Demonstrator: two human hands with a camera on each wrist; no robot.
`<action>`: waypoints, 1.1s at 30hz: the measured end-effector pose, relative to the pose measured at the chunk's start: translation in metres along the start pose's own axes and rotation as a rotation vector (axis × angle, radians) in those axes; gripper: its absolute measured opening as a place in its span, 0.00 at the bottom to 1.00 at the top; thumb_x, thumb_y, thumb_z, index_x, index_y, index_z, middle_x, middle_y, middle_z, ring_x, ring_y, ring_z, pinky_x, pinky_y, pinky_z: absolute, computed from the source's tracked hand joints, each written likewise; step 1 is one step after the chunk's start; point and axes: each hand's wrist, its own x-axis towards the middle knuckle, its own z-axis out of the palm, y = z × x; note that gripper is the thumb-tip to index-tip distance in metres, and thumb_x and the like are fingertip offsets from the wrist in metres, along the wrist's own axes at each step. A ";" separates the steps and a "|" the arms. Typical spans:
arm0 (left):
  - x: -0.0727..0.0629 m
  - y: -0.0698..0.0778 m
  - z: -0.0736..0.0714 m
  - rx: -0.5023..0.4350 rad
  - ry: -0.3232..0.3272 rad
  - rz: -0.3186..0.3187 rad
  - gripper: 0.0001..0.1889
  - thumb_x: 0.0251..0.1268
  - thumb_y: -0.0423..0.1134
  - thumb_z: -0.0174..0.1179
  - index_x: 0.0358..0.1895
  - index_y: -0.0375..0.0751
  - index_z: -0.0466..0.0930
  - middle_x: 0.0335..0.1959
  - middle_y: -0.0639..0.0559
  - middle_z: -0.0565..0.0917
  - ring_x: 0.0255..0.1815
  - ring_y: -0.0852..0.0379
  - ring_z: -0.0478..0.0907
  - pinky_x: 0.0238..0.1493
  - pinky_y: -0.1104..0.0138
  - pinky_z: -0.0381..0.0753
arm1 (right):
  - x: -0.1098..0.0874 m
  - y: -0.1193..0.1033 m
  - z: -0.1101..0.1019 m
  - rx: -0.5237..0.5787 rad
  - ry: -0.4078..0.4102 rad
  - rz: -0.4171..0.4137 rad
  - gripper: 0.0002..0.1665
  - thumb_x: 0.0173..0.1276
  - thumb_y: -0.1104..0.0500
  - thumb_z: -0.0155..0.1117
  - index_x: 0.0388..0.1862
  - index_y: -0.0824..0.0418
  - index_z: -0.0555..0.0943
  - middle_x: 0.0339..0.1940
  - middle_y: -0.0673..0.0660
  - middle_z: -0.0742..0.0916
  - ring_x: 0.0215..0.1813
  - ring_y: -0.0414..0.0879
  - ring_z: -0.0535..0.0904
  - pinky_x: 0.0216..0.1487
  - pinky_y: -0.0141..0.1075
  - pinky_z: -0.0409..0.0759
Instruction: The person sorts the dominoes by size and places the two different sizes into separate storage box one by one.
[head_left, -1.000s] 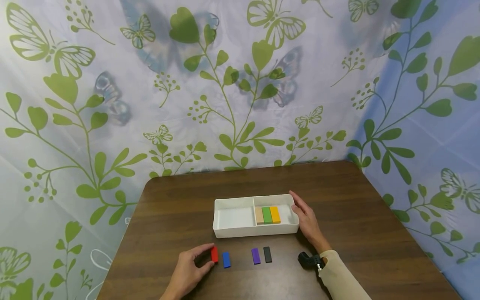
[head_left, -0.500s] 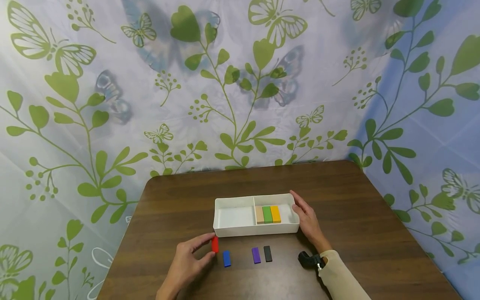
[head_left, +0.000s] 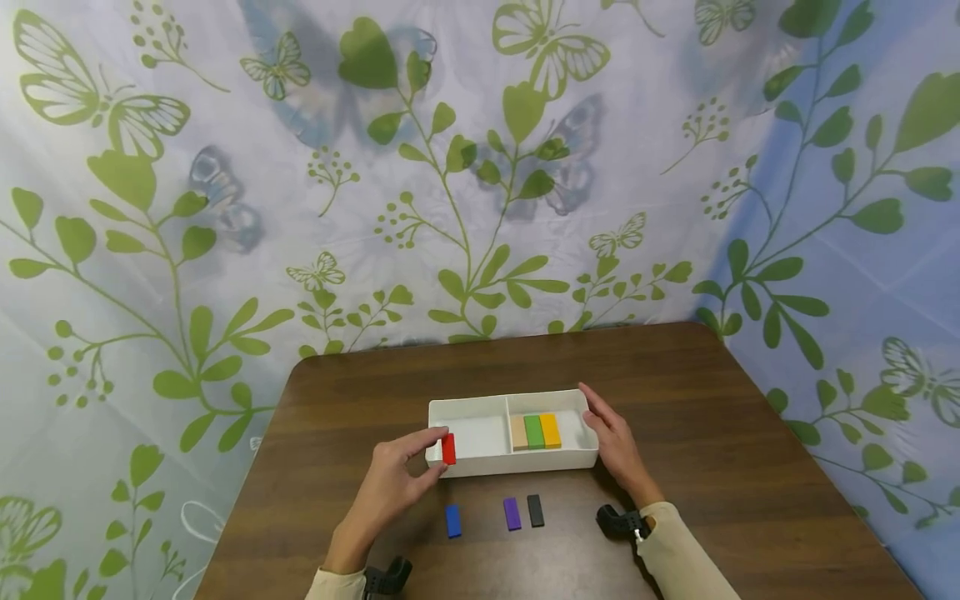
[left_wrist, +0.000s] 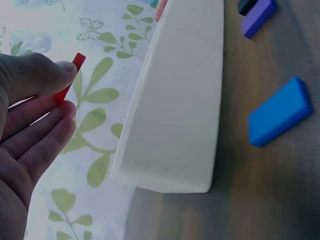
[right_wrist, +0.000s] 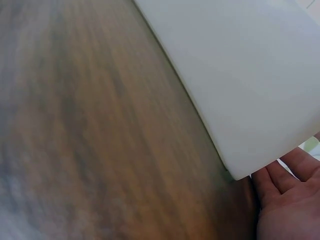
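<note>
Between thumb and fingertips, my left hand (head_left: 392, 485) pinches a red block (head_left: 448, 448). In the head view the block overlaps the left end of a white two-compartment tray (head_left: 480, 465); the left wrist view shows the red piece above the tray's rim. My right hand (head_left: 617, 437) holds the tray's right end, thumb at the rim and fingers along the outer end wall. Tan (head_left: 521, 433), green (head_left: 533, 432) and yellow (head_left: 551, 431) blocks lie side by side in the right compartment.
In front of the tray, a blue block (head_left: 453, 521), a purple block (head_left: 512, 513) and a black block (head_left: 536, 511) lie on the brown wooden table (head_left: 360, 392). A patterned cloth (head_left: 465, 167) hangs behind the table.
My left hand has carried the red block from the table beside the blue one, forward and slightly right, up to the tray's left end. My right hand stays at the tray.
</note>
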 end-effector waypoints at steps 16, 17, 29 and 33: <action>0.051 -0.005 0.011 0.056 -0.121 -0.005 0.26 0.59 0.29 0.82 0.63 0.36 0.89 0.58 0.44 0.93 0.58 0.45 0.92 0.60 0.51 0.91 | 0.001 0.002 0.000 -0.003 -0.015 0.007 0.32 0.92 0.58 0.47 0.90 0.54 0.64 0.91 0.61 0.65 0.91 0.65 0.57 0.88 0.68 0.51; 0.053 -0.006 0.013 0.056 -0.133 -0.004 0.26 0.59 0.29 0.82 0.63 0.36 0.89 0.58 0.43 0.93 0.58 0.45 0.92 0.61 0.51 0.90 | 0.001 0.003 0.000 -0.005 -0.015 0.007 0.31 0.92 0.58 0.47 0.90 0.53 0.64 0.91 0.61 0.65 0.91 0.65 0.57 0.88 0.68 0.50; 0.068 -0.017 0.042 0.022 -0.322 -0.083 0.23 0.68 0.32 0.76 0.65 0.35 0.87 0.62 0.44 0.91 0.62 0.44 0.90 0.66 0.49 0.88 | -0.001 0.003 0.001 -0.003 -0.004 0.019 0.31 0.92 0.58 0.48 0.89 0.51 0.65 0.91 0.58 0.65 0.92 0.63 0.55 0.89 0.67 0.49; 0.074 -0.021 0.052 0.027 -0.385 -0.089 0.22 0.69 0.32 0.75 0.65 0.35 0.87 0.62 0.44 0.91 0.59 0.43 0.92 0.63 0.50 0.89 | 0.000 0.001 0.001 -0.002 -0.005 0.018 0.31 0.92 0.58 0.48 0.89 0.53 0.64 0.91 0.59 0.65 0.91 0.64 0.56 0.88 0.69 0.51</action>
